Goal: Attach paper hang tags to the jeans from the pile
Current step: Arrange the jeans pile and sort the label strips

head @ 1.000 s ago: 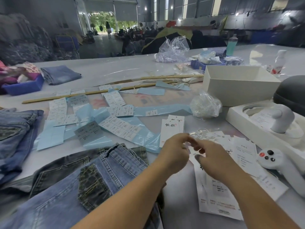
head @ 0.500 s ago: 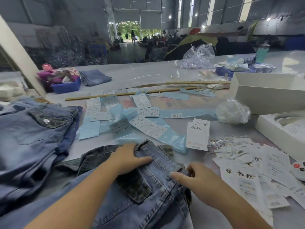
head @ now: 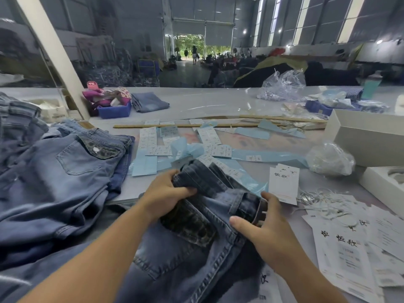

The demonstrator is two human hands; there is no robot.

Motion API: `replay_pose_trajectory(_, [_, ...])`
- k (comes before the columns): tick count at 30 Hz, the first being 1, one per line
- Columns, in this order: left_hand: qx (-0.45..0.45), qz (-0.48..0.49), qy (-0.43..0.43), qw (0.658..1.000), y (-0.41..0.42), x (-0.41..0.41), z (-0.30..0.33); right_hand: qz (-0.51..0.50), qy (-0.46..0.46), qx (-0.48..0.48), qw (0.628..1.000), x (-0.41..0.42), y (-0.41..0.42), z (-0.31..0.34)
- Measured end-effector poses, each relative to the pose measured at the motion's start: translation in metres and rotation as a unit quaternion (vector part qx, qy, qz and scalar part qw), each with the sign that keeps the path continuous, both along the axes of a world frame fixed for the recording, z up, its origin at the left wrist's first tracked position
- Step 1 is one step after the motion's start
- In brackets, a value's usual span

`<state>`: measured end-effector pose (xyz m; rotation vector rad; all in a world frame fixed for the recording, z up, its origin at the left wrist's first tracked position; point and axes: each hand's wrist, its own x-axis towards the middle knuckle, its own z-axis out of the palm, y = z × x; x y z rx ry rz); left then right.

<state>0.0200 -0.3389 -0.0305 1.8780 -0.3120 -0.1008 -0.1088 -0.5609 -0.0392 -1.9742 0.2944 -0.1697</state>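
The jeans lie on the worktop before the person. The left hand grips the bunched waistband and the right hand curls its fingers round its end, probably to expose a loop. Hang tags wait just beside them.
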Motion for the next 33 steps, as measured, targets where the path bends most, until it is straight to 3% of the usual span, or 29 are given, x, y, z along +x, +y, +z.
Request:
replay_pose_trajectory(5, [-0.088, 0.121, -0.053, 0.987, 0.031, 0.001, 0.034, 0.022, 0.001, 0.082, 0.996, 0.003, 0.029, 0.008])
replay_pose_trajectory(9, [-0.111, 0.212, -0.114, 0.964, 0.054, -0.005, 0.068, 0.091, -0.021, 0.214, 0.973, 0.012, 0.062, 0.014])
replay_pose_trajectory(11, [-0.071, 0.262, -0.165, 0.948, 0.064, -0.011, 0.083, 0.126, -0.028, 0.254, 0.959, 0.020, 0.088, 0.021])
replay_pose_trajectory(13, [0.025, 0.306, -0.223, 0.925, 0.074, -0.018, 0.093, 0.156, -0.050, 0.274, 0.948, 0.031, 0.116, 0.031])
replay_pose_trajectory(16, [0.105, 0.322, -0.258, 0.905, 0.097, -0.027, 0.102, 0.145, -0.044, 0.295, 0.944, 0.054, 0.150, 0.039])
replay_pose_trajectory(20, [0.063, 0.222, -0.176, 0.957, 0.155, -0.037, 0.105, 0.157, -0.024, 0.317, 0.935, 0.077, 0.176, 0.045])
replay_pose_trajectory(22, [0.028, 0.184, -0.055, 0.981, 0.184, -0.040, 0.097, 0.180, -0.042, 0.327, 0.927, 0.084, 0.189, 0.046])
replay_pose_trajectory(24, [0.022, 0.159, 0.069, 0.985, 0.208, -0.040, 0.082, 0.207, -0.055, 0.329, 0.920, 0.090, 0.207, 0.046])
replay_pose_trajectory(25, [0.030, 0.162, 0.086, 0.983, 0.217, -0.038, 0.076, 0.219, -0.055, 0.336, 0.914, 0.093, 0.216, 0.048])
replay_pose_trajectory(29, [0.029, 0.296, -0.030, 0.954, 0.249, -0.019, 0.104, 0.248, -0.029, 0.380, 0.890, 0.116, 0.253, 0.059])
replay_pose_trajectory(31, [0.114, 0.325, -0.091, 0.934, 0.264, -0.005, 0.143, 0.260, -0.035, 0.403, 0.877, 0.135, 0.271, 0.067])
replay_pose_trajectory(33, [0.237, 0.366, -0.160, 0.886, 0.272, 0.013, 0.184, 0.279, -0.043, 0.429, 0.858, 0.154, 0.290, 0.076])
